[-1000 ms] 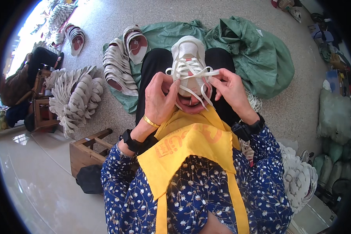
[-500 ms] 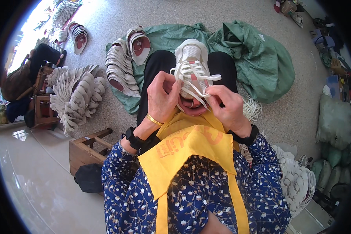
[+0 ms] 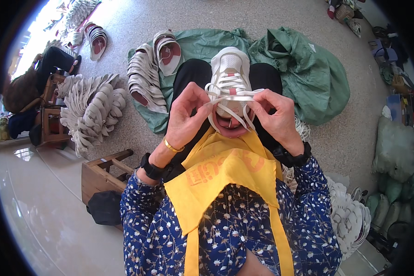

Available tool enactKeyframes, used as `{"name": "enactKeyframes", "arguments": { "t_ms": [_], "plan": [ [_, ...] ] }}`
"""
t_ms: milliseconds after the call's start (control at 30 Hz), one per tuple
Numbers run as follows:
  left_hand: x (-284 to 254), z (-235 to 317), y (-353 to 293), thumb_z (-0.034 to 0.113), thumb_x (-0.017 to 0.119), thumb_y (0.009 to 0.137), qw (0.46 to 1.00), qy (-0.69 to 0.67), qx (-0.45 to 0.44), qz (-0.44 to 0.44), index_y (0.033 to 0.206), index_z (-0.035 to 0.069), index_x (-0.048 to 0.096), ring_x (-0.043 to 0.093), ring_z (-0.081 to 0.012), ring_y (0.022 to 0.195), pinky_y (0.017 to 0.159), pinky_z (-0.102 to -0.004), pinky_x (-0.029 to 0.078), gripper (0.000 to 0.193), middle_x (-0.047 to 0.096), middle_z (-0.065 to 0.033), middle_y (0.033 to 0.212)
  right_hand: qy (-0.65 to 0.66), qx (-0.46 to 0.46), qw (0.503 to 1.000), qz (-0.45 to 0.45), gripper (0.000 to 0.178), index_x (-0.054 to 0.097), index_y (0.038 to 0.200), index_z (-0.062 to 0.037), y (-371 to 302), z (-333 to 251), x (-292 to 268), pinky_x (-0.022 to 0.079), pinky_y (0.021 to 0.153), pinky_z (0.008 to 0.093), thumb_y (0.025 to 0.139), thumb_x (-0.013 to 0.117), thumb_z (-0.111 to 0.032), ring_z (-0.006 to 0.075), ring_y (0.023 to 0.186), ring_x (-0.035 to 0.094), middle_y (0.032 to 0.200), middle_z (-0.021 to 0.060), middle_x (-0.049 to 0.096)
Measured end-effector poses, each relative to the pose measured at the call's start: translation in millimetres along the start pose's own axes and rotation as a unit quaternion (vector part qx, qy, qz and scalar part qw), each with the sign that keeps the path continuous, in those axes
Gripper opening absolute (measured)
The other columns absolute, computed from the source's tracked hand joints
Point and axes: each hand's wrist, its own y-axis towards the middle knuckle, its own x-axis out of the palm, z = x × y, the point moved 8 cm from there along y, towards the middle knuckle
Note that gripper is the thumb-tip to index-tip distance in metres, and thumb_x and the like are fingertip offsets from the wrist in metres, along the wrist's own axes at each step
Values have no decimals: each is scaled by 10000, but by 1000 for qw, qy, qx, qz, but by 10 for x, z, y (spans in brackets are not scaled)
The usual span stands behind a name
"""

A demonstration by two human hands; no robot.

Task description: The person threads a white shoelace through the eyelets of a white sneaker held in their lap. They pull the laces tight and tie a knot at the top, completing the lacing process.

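Note:
A white sneaker (image 3: pixel 230 64) with pink details rests between my knees, its toe pointing away from me. White shoelace (image 3: pixel 230 85) crosses its tongue, and loose loops hang over the pink opening. My left hand (image 3: pixel 188 112) pinches the lace at the shoe's left side, thumb and forefinger together. On the opposite side my right hand (image 3: pixel 276 112) pinches another stretch of the lace. Between the two hands the lace runs nearly straight across the shoe. A yellow apron (image 3: pixel 221 165) covers my lap just below the shoe's heel.
Green sacking (image 3: pixel 308 78) lies on the floor beyond my knees, with nested shoe uppers (image 3: pixel 145 80) on its left part. More pale uppers (image 3: pixel 94 108) are heaped farther left, near a wooden stool (image 3: pixel 101 177). White laces and parts (image 3: pixel 347 216) lie at my right. Another person's leg (image 3: pixel 55 64) shows at far left.
My right hand has moved up and outward with its lace end. The lace between my hands now stretches straight across, where loose loops hung before.

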Motion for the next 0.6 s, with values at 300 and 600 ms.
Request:
{"name": "enactKeyframes", "arguments": {
  "t_ms": [300, 600],
  "plan": [
    [-158, -203, -17, 28, 680, 957, 996, -40, -53, 53, 1039, 48, 515, 542, -31, 855, 782, -194, 460, 185, 562, 21, 934, -60, -41, 993, 90, 72, 686, 909, -26, 6, -24, -65, 500, 559, 258, 914, 753, -54, 106, 619, 652, 766, 60, 691],
    [-253, -225, -75, -18, 683, 939, 995, -37, -30, 93, 1050, 42, 505, 561, -38, 850, 779, -202, 478, 219, 587, 8, 963, 128, 135, 982, 39, 104, 686, 980, -5, -74, 286, 0, 512, 579, 206, 928, 761, -55, 28, 673, 643, 822, -4, 714]
  ]
}}
